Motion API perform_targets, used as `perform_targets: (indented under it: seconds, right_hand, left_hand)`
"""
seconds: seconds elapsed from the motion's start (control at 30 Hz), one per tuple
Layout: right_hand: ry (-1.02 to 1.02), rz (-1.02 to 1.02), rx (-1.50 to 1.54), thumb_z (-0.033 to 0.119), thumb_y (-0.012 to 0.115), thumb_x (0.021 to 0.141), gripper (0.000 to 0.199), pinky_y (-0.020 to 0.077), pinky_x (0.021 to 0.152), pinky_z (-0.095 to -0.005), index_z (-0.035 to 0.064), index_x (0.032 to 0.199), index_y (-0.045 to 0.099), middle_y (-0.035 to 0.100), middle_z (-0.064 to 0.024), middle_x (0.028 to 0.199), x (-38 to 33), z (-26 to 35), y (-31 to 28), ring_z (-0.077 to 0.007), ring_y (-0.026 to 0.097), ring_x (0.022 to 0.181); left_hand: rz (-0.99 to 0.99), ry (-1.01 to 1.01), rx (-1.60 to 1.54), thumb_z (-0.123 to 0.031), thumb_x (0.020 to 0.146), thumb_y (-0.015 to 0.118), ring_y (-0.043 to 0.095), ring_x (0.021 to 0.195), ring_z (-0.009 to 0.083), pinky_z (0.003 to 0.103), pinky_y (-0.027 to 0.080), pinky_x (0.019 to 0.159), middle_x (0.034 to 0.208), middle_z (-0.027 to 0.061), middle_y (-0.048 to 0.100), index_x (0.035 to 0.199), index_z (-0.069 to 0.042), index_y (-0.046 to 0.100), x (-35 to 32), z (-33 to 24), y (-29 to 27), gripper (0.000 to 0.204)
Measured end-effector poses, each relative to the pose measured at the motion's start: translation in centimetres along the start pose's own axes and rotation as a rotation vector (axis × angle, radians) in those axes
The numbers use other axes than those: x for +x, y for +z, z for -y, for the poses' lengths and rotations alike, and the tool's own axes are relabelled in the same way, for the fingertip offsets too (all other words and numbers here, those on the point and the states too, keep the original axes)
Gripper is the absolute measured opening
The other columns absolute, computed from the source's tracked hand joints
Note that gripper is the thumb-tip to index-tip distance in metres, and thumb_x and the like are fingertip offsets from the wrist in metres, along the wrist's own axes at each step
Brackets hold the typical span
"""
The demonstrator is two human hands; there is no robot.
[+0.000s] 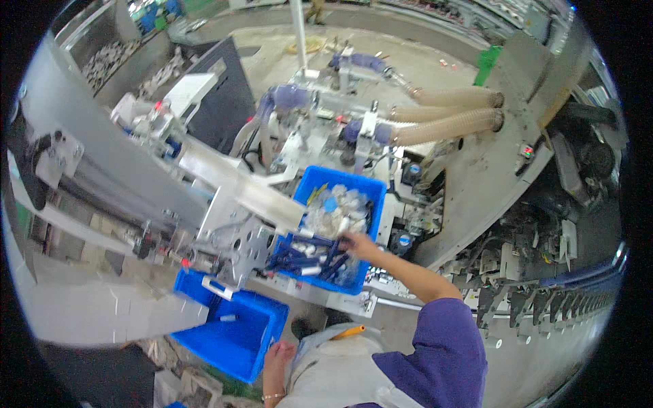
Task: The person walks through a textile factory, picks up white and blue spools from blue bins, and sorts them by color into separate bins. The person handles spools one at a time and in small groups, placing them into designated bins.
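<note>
Tubes lie beside right hand; left hand well apart.

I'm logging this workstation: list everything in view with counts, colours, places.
Upper bin: 1, blue, centre
Tubes: many, dark blue, upper bin's near end
Plastic wads: many, whitish, upper bin's far part
Lower bin: 1, blue, lower left
Small piece: 1, white, in lower bin
Hoses: 3, beige, upper right
Panel: 1, dark grey, upper left
Machinery: count unclear, grey and white, all around
Pen-like stick: 1, orange, at waist
Apron: 1, light grey, bottom centre
Right hand: 1, bare, at the tubes
Left hand: 1, bare, by lower bin
</note>
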State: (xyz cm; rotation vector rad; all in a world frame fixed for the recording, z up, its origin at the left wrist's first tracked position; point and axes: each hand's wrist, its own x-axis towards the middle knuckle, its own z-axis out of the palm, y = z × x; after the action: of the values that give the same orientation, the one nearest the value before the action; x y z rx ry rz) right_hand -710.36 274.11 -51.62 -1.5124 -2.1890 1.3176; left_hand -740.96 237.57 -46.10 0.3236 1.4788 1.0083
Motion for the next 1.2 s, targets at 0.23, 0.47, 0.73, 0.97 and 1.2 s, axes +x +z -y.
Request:
perform_targets:
  seconds: [0.23,0.47,0.73,0.97,1.2]
  right_hand:
    - [-0.139,-0.749,0.539,0.030,0.062,0.090,0.040,0.0464,0.069,-0.0310,0.0021,0.117,0.051,0.064,-0.0079,0.086,0.1,1.6,-5.1,-0.0173,0.058,0.077]
    - [-0.011,-0.367,0.384,0.021,0.069,0.082,0.029,0.0449,0.066,-0.0319,0.0060,0.106,0.062,0.060,-0.0063,0.081,0.4,6.3,-2.4,-0.0152,0.055,0.072]
    - [0.048,-0.090,-0.647,0.005,0.063,0.071,0.030,0.0511,0.074,-0.0443,0.0102,0.100,0.062,0.062,-0.0115,0.092,3.2,3.9,2.6,-0.0317,0.063,0.092]
    - [-0.493,-0.099,-0.906,0.016,0.058,0.079,0.019,0.0517,0.064,-0.0409,0.0138,0.098,0.063,0.063,-0.0052,0.081,5.2,-1.1,5.4,-0.0254,0.065,0.078]
    - [-0.562,0.000,-0.897,0.013,0.056,0.082,0.018,0.0530,0.064,-0.0386,0.0143,0.098,0.062,0.065,-0.0055,0.082,6.7,-2.1,4.6,-0.0249,0.066,0.078]
  left_hand:
    - [0.002,-0.029,-0.028,-0.029,0.095,0.055,0.064,0.092,0.0195,0.030,0.050,0.082,0.101,0.0117,0.065,0.114,0.000,0.057,-0.1,-1.4,1.0,0.034]
    - [0.101,0.069,0.124,-0.023,0.095,0.055,0.063,0.095,0.0203,0.032,0.050,0.085,0.104,0.0123,0.064,0.115,0.002,0.056,0.2,-5.6,4.7,0.031]
    - [0.158,0.096,0.171,-0.020,0.096,0.054,0.062,0.093,0.0169,0.029,0.049,0.083,0.103,0.0111,0.066,0.116,0.000,0.057,3.1,-6.0,6.2,0.028]
    - [0.270,0.079,0.227,-0.022,0.095,0.057,0.063,0.094,0.0176,0.030,0.049,0.085,0.102,0.0119,0.066,0.115,0.000,0.057,3.9,-3.8,7.6,0.030]
    - [0.253,0.058,0.229,-0.020,0.095,0.055,0.063,0.092,0.0172,0.030,0.049,0.084,0.100,0.0103,0.066,0.115,-0.002,0.057,4.3,-3.7,7.7,0.027]
